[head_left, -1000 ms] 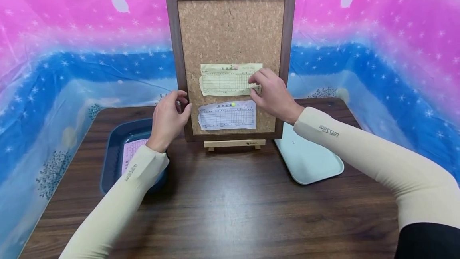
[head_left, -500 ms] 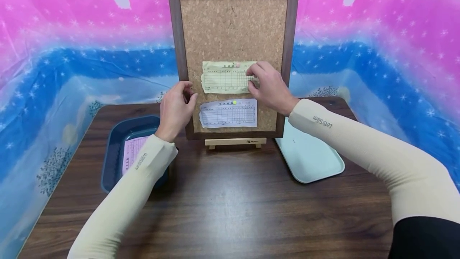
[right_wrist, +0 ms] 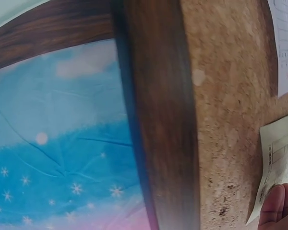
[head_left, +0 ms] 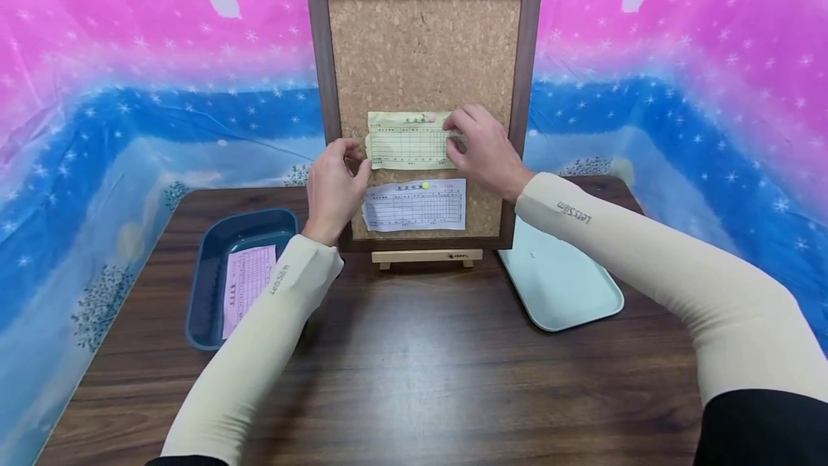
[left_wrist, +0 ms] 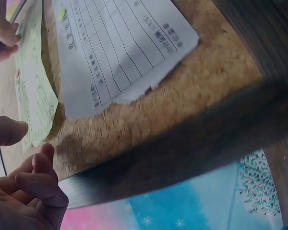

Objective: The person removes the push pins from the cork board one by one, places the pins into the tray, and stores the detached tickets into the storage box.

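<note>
A pale yellow printed slip (head_left: pixel 407 142) hangs on the framed cork board (head_left: pixel 420 56), with a pinkish pin (head_left: pixel 431 117) at its top. Below it hangs a whitish-lilac slip (head_left: pixel 414 206) under a bright yellow pin (head_left: pixel 425 185). My left hand (head_left: pixel 336 189) is at the yellow slip's left edge, thumb and index finger apart; the left wrist view shows a gap between these fingertips (left_wrist: pixel 19 129). Over the slip's right part is my right hand (head_left: pixel 485 149), its fingers bent and thumb apart from the index finger. In the right wrist view its fingers (right_wrist: pixel 272 203) overlap the slip.
The board leans on a small wooden stand (head_left: pixel 427 256) on the brown table (head_left: pixel 414 365). At left, a dark blue tray (head_left: pixel 197 293) holds a pink slip (head_left: pixel 248 279). A pale mint tray (head_left: pixel 563 286) lies at right, partly under my right forearm. Patterned cloth (head_left: pixel 103 128) hangs behind.
My left hand has moved right and up, from the board's left frame to the yellow slip's left edge. My right hand stays over the slip's right part. More of the blue tray shows.
</note>
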Demonstrator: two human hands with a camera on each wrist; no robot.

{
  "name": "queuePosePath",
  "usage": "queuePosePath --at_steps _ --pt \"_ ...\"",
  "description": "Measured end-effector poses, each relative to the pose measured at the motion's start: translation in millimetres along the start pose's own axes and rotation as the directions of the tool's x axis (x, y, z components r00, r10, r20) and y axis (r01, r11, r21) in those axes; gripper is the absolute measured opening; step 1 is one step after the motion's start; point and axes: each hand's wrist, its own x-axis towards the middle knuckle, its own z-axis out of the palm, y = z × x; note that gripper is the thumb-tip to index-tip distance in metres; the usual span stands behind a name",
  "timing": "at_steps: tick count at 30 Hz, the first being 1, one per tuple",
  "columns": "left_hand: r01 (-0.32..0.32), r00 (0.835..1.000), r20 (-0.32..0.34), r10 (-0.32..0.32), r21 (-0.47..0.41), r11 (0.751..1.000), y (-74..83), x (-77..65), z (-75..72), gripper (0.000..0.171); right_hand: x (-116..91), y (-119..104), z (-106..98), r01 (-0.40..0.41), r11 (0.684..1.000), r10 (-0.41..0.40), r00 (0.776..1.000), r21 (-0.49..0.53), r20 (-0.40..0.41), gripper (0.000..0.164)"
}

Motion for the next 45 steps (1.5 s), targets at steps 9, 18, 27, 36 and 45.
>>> queuePosePath --at_steps 9,18,27,36,45 --pt "0.043 0.998 -0.042 -0.042 0.027 0.999 1.3 1.1 7.9 0.025 17.2 -9.0 4.5 -0.021 1.000 0.021 1.000 -0.007 -0.019 0.012" --pt "0.082 0.996 -0.032 -0.081 0.031 0.996 1.4 4.5 9.2 0.021 29.4 -16.1 5.4 -0.055 0.998 0.055 0.998 -0.015 0.008 0.011" --pt "0.049 0.998 -0.044 -0.048 0.029 0.998 3.6 4.6 12.4 0.014 32.6 -16.4 5.8 -0.081 0.996 0.081 0.996 -0.028 0.028 0.010" --pt "0.019 0.999 -0.027 -0.019 -0.005 1.000 7.4 2.6 13.8 0.011 34.1 -17.2 7.8 -0.156 0.987 0.158 0.987 -0.046 0.035 0.009" --pt "-0.028 1.000 0.000 0.028 -0.028 0.999 10.5 -1.8 15.1 0.012 33.7 -16.2 9.9 -0.167 0.984 0.170 0.984 -0.058 0.049 0.008"
